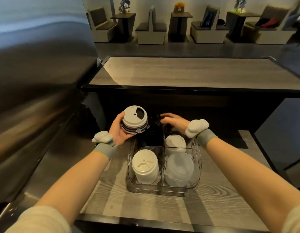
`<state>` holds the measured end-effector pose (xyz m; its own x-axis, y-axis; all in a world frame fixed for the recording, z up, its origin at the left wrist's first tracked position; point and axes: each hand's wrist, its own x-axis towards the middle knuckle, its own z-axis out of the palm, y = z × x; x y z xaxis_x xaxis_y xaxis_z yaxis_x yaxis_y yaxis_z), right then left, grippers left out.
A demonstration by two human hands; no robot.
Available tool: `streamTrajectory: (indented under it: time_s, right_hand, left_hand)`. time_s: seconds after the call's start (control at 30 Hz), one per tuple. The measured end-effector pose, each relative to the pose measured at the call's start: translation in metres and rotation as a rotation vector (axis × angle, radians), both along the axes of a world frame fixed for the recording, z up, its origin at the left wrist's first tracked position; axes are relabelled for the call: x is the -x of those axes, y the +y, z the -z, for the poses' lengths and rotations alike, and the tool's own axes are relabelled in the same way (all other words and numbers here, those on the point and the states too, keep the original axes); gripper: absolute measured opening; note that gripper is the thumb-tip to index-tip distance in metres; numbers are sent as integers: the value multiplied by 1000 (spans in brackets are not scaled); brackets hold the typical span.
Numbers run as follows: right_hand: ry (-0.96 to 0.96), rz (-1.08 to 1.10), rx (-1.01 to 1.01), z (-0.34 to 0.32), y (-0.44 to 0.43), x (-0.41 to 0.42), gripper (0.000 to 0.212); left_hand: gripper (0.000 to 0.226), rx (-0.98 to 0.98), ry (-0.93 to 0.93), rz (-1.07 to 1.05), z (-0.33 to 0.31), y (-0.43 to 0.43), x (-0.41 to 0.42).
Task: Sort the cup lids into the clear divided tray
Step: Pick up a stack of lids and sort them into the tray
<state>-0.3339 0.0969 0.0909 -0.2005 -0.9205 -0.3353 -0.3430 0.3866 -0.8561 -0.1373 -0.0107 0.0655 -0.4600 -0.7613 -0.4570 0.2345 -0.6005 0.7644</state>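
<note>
A wood-grain counter (146, 204) carries the clear divided tray (197, 172), four compartments: white lid stacks near left and far right, translucent lids near right, dark lids far left. The left hand (119, 130) has its fingers wrapped round a mixed stack of lids (134, 121) (white on top, dark beneath), held just beyond the tray. The right hand (173, 122) reaches over the far edge; its grip cannot be told. Thin plastic lids are probably light and slippery, best pinched by the rim.
</note>
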Motion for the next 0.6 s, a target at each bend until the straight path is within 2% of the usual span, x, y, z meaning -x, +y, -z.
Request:
streamTrajectory:
  time_s: [0.13,0.27,0.4,0.5,0.53,0.6]
  right_hand:
    - [259,-75,-62,23,-9,-16,60]
    - [499,-170,-19,37,-21,-34,63]
    - [662,-299,-47,53,-31,-44,65]
    - [672,-355,-126,55,-35,-44,66]
    - [648,-322,-81,52,-37,-43,63]
    - [558,-149,140,41,-39,-44,51]
  left_hand:
    - [32,5,41,-59,-9,-8,-9]
    - [25,30,65,-78,-19,-12,-19]
    - [29,27,66,-76,-22,-14,-26]
    - [37,26,73,-31,-21,-10,-28]
    - [40,25,75,-18,-19,-9,-28]
    - [47,17,71,-4,-17,-6,-26]
